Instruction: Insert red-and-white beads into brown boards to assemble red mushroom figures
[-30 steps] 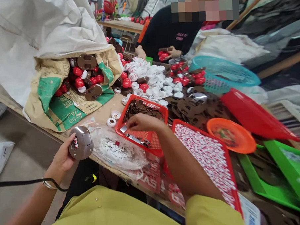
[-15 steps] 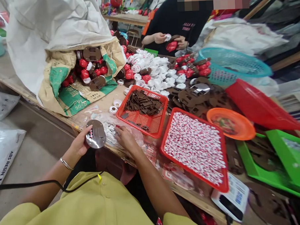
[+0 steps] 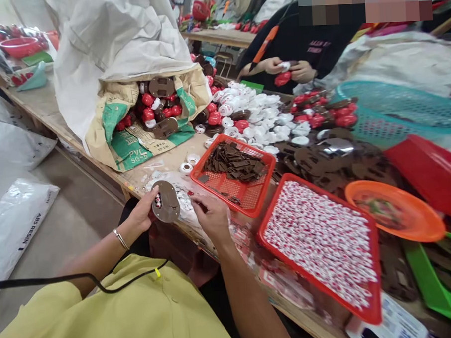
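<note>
My left hand (image 3: pixel 143 211) grips a brown plastic base (image 3: pixel 167 200) by its left edge, thumb on top, just over the table's front edge. A short row of small red, white and black pieces (image 3: pixel 158 200) sits in the base near my thumb. Close to its right, my right hand (image 3: pixel 214 220) is closed in a pinch beside a clear plastic bag (image 3: pixel 173 180). Whatever is between those fingertips is too small to make out. Small white parts (image 3: pixel 184 200) lie on the bag between the base and my right hand.
A red basket (image 3: pixel 263 205) holds flat brown pieces, and a red tray (image 3: pixel 376 297) holds many small red-and-white pieces. White parts (image 3: pixel 260 112) are heaped behind them. An open sack (image 3: pixel 97 139) stands at left, an orange dish (image 3: pixel 429 225) at right. Across the table a co-worker's hands (image 3: pixel 301 72) hold parts.
My view has swung left, so things sit farther right. The base tilts differently, its glare gone. My right hand has drawn back from the white parts, fingers pinched.
</note>
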A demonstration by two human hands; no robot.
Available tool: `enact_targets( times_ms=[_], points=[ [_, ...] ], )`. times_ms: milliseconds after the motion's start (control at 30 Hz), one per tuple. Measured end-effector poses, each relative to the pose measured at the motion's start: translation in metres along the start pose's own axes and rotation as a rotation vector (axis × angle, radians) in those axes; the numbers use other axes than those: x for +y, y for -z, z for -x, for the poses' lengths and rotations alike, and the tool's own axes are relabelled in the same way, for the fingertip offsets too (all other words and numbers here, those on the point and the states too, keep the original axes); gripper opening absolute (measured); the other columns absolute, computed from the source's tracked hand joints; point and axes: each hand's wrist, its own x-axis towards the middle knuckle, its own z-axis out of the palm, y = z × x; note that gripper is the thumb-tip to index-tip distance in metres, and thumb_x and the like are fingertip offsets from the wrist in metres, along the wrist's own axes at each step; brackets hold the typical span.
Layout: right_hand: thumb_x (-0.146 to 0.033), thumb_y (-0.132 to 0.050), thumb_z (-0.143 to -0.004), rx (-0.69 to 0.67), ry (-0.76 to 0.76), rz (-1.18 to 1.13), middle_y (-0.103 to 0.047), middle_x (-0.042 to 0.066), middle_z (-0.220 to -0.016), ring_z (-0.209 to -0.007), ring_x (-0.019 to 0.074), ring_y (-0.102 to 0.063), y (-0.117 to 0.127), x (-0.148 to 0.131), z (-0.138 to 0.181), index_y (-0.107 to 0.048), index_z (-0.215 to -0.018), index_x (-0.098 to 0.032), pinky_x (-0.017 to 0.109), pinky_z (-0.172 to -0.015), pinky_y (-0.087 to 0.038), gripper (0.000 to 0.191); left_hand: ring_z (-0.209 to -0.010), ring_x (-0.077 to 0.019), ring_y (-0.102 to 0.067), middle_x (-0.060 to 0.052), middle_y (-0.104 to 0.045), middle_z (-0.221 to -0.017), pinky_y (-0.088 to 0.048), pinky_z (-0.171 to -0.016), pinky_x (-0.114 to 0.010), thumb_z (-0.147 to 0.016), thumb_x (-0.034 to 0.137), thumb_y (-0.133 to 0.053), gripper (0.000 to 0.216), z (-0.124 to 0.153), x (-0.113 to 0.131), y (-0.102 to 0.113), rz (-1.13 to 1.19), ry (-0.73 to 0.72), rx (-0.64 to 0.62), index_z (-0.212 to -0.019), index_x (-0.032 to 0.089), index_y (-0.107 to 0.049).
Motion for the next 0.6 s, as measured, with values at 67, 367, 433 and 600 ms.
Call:
enact_targets(
  times_ms=[67,367,433,600],
  points=[
    [-0.025,-0.059,-0.087,0.058,0.003,-0.131,-0.073,0.004,-0.087,-0.076,0.0183,-0.067,0.003,-0.026,0.003,-0.072,-0.096,-0.021,0.031,-0.073,-0.053,0.016,-0.087,-0.0187,-0.069,-0.008,-0.073,-0.102,-0.055,-0.083,-0.03,-0.076,0.043,-0.077,0.04,0.0,-0.005,-0.004,0.008,-0.051,-0.048,-0.105,0.015,-0.068],
    [-0.012,-0.055,-0.084,0.004,-0.012,-0.052,-0.073,0.006,-0.084,-0.079,0.0198,-0.067,-0.028,-0.071,0.006,-0.073,-0.085,-0.02,0.032,-0.076,-0.052,0.019,-0.09,-0.0175,-0.066,-0.003,-0.07,-0.086,-0.052,-0.086,-0.029,-0.07,0.046,-0.08,0.041,0.004,-0.026,-0.016,0.039,-0.197,-0.104,-0.093,0.016,-0.064],
    [-0.012,-0.055,-0.085,-0.025,0.001,-0.041,-0.072,0.007,-0.085,-0.08,0.0201,-0.066,-0.033,-0.069,0.005,-0.073,-0.087,-0.02,0.032,-0.076,-0.052,0.019,-0.091,-0.0177,-0.066,-0.003,-0.069,-0.086,-0.051,-0.086,-0.029,-0.07,0.043,-0.081,0.04,0.004,-0.027,-0.017,0.045,-0.198,-0.111,-0.092,0.015,-0.064],
    [-0.018,-0.054,-0.091,-0.106,0.107,-0.105,-0.067,0.007,-0.086,-0.084,0.02,-0.062,-0.03,-0.068,0.005,-0.075,-0.091,-0.021,0.034,-0.079,-0.052,0.021,-0.09,-0.0182,-0.067,-0.005,-0.069,-0.086,-0.052,-0.085,-0.029,-0.071,0.043,-0.08,0.039,0.001,-0.027,-0.016,0.057,-0.16,-0.119,-0.092,0.013,-0.065]
  ],
)
